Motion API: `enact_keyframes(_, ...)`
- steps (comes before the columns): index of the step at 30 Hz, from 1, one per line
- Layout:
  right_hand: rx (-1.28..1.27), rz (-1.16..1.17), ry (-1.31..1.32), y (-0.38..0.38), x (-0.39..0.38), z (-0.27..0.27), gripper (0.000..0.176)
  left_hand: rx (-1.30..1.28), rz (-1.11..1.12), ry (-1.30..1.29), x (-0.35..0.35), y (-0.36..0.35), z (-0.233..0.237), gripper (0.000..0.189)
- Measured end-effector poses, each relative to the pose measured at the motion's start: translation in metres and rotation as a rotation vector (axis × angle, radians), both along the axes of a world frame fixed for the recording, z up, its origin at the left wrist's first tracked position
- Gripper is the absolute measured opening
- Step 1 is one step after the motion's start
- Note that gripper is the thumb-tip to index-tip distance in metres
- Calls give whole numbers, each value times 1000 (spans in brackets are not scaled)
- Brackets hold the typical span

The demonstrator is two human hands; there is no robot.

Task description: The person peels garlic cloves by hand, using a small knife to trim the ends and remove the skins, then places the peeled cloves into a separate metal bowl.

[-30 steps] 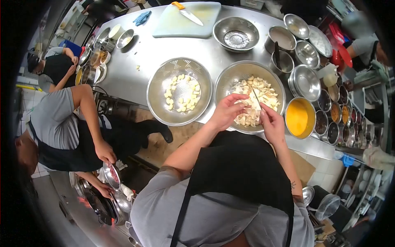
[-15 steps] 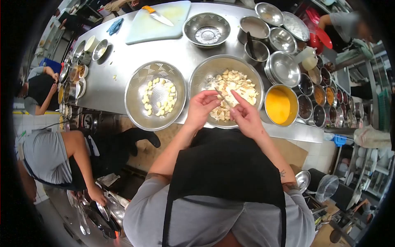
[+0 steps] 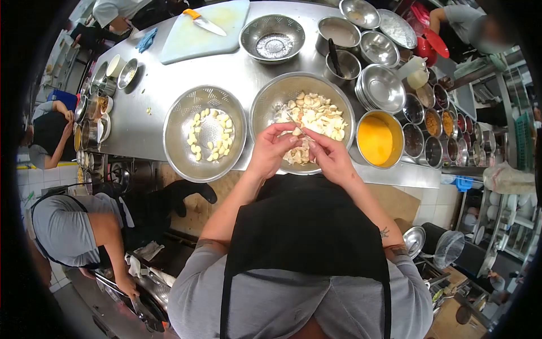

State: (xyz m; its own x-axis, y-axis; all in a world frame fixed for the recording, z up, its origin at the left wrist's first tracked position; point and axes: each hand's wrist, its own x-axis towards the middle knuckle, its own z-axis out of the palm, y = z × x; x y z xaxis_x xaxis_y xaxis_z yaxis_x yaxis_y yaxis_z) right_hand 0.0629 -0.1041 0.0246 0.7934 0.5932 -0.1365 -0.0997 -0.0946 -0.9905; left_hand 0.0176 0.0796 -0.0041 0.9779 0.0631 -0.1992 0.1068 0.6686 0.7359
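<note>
Over the near edge of the right colander [image 3: 265, 90], my left hand [image 3: 274, 148] pinches a small garlic clove [image 3: 297, 131] between thumb and fingers. My right hand [image 3: 330, 157] meets it there, its fingers closed around something thin, perhaps a small blade, too small to make out surely. Unpeeled cloves and loose skins [image 3: 319, 113] lie in the colander beneath both hands. To the left, a second colander [image 3: 175, 116] holds pale peeled cloves [image 3: 217, 148].
An orange-handled knife [image 3: 204, 22] lies on a cutting board [image 3: 175, 42]. An empty colander [image 3: 272, 38], a pot of yellow liquid [image 3: 379, 139] and stacked steel bowls [image 3: 383, 89] stand around. One co-worker [image 3: 73, 226] bends over pans at lower left; others are at the edges.
My hands have come closer together, and the right fingers have closed in toward the clove. The view has shifted slightly, and a person in white shows more at the upper left.
</note>
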Motion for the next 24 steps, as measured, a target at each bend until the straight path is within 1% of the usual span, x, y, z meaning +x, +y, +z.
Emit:
enact_keyframes(1,-4,2,1,0,0,0,37,-9,0,4,0,1,-3,20)
enact_keyframes(4,-37,-50,-49,-1,2,-1,37,21,22,-45,1,2,-3,27)
enact_keyframes(7,-130,-157,-14,-6,9,-8,33,-2,36,-97,-1,7,0,25)
enact_keyframes(10,-274,-94,88,-10,16,-26,34,-12,29,-111,-2,10,4,29)
enact_keyframes(13,-357,-98,-2,-11,15,-34,32,-8,22,-125,-4,15,3,33)
enact_keyframes(16,-320,-122,31,-7,12,-19,31,118,27,-128,-6,20,-3,34)
enact_keyframes(19,-249,-167,118,-6,10,-10,31,142,49,-115,-8,21,-1,33)
enact_keyframes(22,-232,-180,88,-10,10,-16,34,330,102,-26,-10,38,-4,29)
enact_keyframes(24,-223,-200,104,-12,11,-14,37,545,198,113,-13,65,-14,27)
